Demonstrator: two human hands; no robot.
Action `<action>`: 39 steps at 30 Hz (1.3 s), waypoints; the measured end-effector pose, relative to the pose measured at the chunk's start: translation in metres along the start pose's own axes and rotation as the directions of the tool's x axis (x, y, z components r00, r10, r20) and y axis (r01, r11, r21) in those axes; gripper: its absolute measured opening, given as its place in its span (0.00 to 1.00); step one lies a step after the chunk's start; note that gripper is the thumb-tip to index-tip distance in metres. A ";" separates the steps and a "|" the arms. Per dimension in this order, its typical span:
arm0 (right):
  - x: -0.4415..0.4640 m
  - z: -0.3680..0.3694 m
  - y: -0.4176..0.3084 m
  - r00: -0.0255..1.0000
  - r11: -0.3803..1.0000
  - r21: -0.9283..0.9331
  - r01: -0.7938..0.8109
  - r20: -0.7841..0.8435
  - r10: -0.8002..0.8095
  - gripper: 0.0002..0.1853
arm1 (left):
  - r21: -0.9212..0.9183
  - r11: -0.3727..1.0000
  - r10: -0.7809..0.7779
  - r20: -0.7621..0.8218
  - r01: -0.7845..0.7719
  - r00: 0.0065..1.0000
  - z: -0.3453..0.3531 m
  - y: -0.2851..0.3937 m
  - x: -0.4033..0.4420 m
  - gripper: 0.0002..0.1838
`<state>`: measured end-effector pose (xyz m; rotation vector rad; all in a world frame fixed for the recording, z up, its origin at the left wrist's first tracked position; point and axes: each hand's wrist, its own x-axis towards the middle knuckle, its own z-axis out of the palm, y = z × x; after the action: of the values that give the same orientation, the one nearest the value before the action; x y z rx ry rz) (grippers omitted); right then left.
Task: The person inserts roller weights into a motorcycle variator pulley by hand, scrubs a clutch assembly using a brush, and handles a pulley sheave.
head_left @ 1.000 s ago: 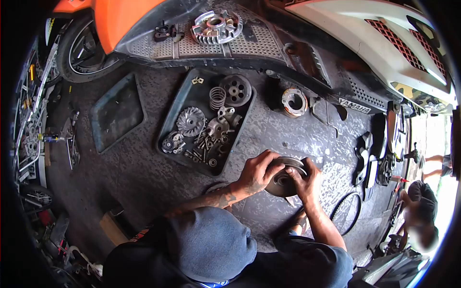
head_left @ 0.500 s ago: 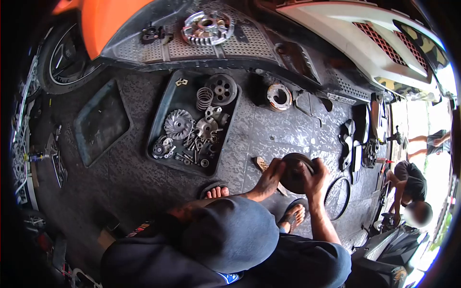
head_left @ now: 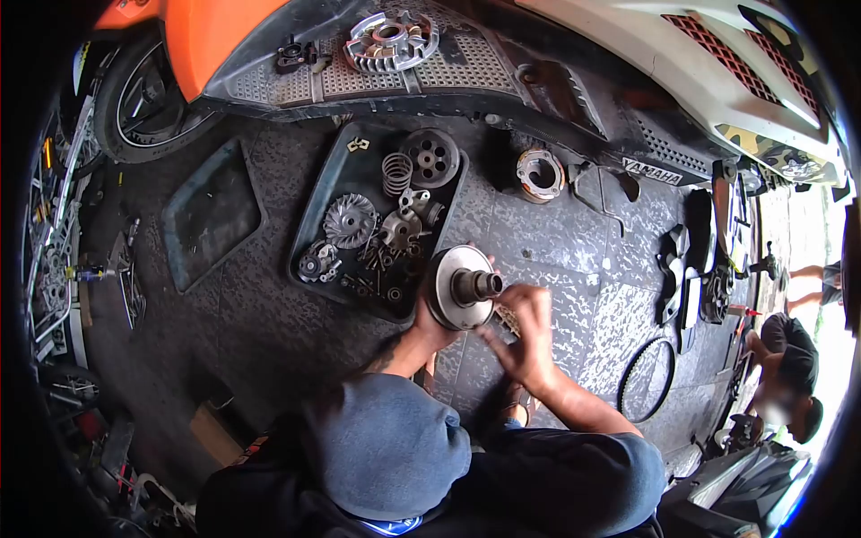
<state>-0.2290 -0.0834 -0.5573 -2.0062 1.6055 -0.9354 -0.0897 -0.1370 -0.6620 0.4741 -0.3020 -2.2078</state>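
Observation:
A round metal pulley (head_left: 460, 289) with a short central shaft is held above the floor, its shaft pointing up and to the right. My left hand (head_left: 434, 325) grips it from its lower left side, with most fingers hidden behind the disc. My right hand (head_left: 529, 336) is just right of the shaft, fingers apart and somewhat blurred, with nothing seen in it. Up and left of the pulley lies a dark tray (head_left: 303, 235) holding a coil spring (head_left: 396, 174), a finned fan disc (head_left: 350, 221), a holed metal disc (head_left: 429, 159) and several small bolts.
A ring-shaped clutch part (head_left: 540, 175) lies beyond the pulley. At the right is a black belt (head_left: 647, 380); at the left, another tray (head_left: 260, 213). A scooter's footboard (head_left: 466, 67) carries a silver toothed part (head_left: 392, 42). Another person (head_left: 794, 359) crouches at the far right.
The pulley has moved left and turned, so its shaft now shows. My right hand has come off it and opened, while my left hand keeps hold.

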 end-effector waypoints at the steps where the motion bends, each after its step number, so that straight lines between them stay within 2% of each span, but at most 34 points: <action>1: 0.006 -0.002 0.003 0.991 0.998 -0.009 -0.061 -0.117 0.059 0.32 | -0.185 0.982 -0.035 -0.006 0.033 0.999 0.006 0.008 -0.002 0.36; 2: 0.012 -0.005 0.005 0.987 0.992 0.036 -0.118 -0.109 0.121 0.36 | -0.249 0.968 -0.034 -0.028 0.026 0.999 0.017 0.012 -0.006 0.28; 3: 0.012 -0.003 0.006 0.988 0.993 0.051 -0.110 -0.105 0.115 0.36 | -0.241 0.970 -0.024 -0.039 0.014 0.999 0.012 0.008 -0.009 0.28; 5: 0.014 0.003 0.007 0.993 0.992 0.087 -0.088 0.092 0.080 0.39 | -0.266 0.958 -0.118 -0.041 0.103 0.992 -0.001 0.001 -0.014 0.28; 6: 0.010 0.010 0.012 0.979 0.974 0.168 -0.155 0.161 0.128 0.40 | -0.362 0.918 -0.175 -0.010 0.159 0.985 0.004 0.000 -0.015 0.30; 7: 0.006 0.017 0.022 0.989 0.973 0.201 -0.114 0.114 0.093 0.44 | -0.381 0.900 -0.225 0.009 0.211 0.974 0.008 -0.001 -0.017 0.35; 9: -0.002 0.016 0.023 0.951 0.841 0.445 -0.308 0.128 0.280 0.49 | -0.362 0.875 -0.328 0.042 0.320 0.944 0.020 0.002 -0.026 0.40; 10: -0.008 0.025 0.031 0.931 0.721 0.607 -0.334 0.096 0.351 0.53 | -0.313 0.890 -0.335 0.041 0.330 0.941 0.022 0.001 -0.028 0.42; 12: -0.018 0.020 0.045 0.960 0.889 0.368 -0.274 0.154 0.232 0.52 | -0.222 0.907 -0.362 0.028 0.359 0.932 0.022 -0.002 -0.032 0.44; 13: -0.021 0.020 0.048 0.968 0.941 0.261 -0.215 0.186 0.169 0.51 | -0.249 0.891 -0.391 0.006 0.380 0.920 0.020 -0.005 -0.035 0.41; 15: -0.028 0.023 0.044 0.969 0.896 0.375 -0.239 0.151 0.196 0.48 | -0.246 0.859 -0.458 0.020 0.448 0.889 0.018 -0.010 -0.038 0.37; 17: -0.041 0.029 0.051 0.987 0.929 0.335 -0.159 0.087 0.137 0.47 | -0.211 0.851 -0.468 0.115 0.482 0.876 0.020 -0.009 -0.039 0.33; 19: -0.046 0.030 0.053 0.985 0.936 0.314 -0.161 0.114 0.131 0.44 | -0.093 0.876 -0.474 0.012 0.473 0.880 0.025 -0.007 -0.038 0.31; 21: -0.047 0.034 0.058 0.990 0.962 0.246 -0.115 0.103 0.092 0.42 | 0.123 0.903 -0.383 -0.206 0.413 0.900 0.027 -0.007 -0.036 0.29; 23: -0.044 0.033 0.060 0.991 0.978 0.205 -0.040 0.131 0.013 0.42 | 0.428 0.838 -0.199 -0.339 0.339 0.920 0.010 -0.013 -0.034 0.22; 24: -0.041 0.031 0.057 0.989 0.978 0.209 -0.029 0.149 -0.003 0.42 | 0.580 0.783 -0.036 -0.322 0.227 0.946 0.017 -0.007 -0.040 0.21; 25: -0.038 0.029 0.059 0.985 0.981 0.193 0.006 0.168 -0.040 0.42 | 0.590 0.778 -0.027 -0.313 0.216 0.950 0.020 0.003 -0.045 0.21; 27: -0.033 0.027 0.061 0.983 0.986 0.164 0.026 0.177 -0.056 0.43 | 0.767 0.606 -0.009 -0.254 0.208 0.967 0.030 0.022 -0.055 0.21; 29: -0.025 0.021 0.057 0.988 0.989 0.146 0.037 0.144 -0.058 0.42 | 0.734 0.567 -0.076 -0.405 0.373 0.911 0.070 0.048 -0.069 0.20; 30: -0.020 0.018 0.057 0.991 0.980 0.199 -0.011 0.130 -0.015 0.41 | 0.723 0.599 -0.018 -0.418 0.344 0.908 0.102 0.060 -0.084 0.20; 32: -0.013 0.014 0.056 0.995 0.966 0.248 -0.068 0.094 0.046 0.40 | 0.666 0.704 0.022 -0.366 0.246 0.930 0.059 0.038 -0.070 0.21; 33: -0.010 0.012 0.054 0.996 0.967 0.242 -0.079 0.070 0.063 0.39 | 0.538 0.813 -0.007 -0.374 0.223 0.927 0.059 0.034 -0.068 0.21; 35: -0.006 0.009 0.049 0.982 0.912 0.368 -0.184 0.036 0.183 0.40 | 0.473 0.850 -0.049 -0.366 0.231 0.929 0.056 0.030 -0.071 0.21; 36: -0.006 0.011 0.051 0.973 0.875 0.437 -0.207 -0.004 0.232 0.39 | 0.452 0.821 -0.139 -0.434 0.348 0.890 0.083 0.038 -0.073 0.21; 37: -0.006 0.013 0.055 0.960 0.836 0.504 -0.218 -0.041 0.276 0.39 | 0.457 0.818 -0.144 -0.426 0.350 0.893 0.070 0.030 -0.073 0.21; 39: -0.003 0.010 0.050 0.920 0.690 0.680 -0.248 -0.057 0.387 0.37 | 0.359 0.909 -0.166 -0.158 0.213 0.973 0.032 0.011 -0.072 0.24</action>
<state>-0.2569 -0.0943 -0.5989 -1.1236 1.3714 -1.3529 -0.0542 -0.0855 -0.6124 0.8792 -0.6407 -2.3010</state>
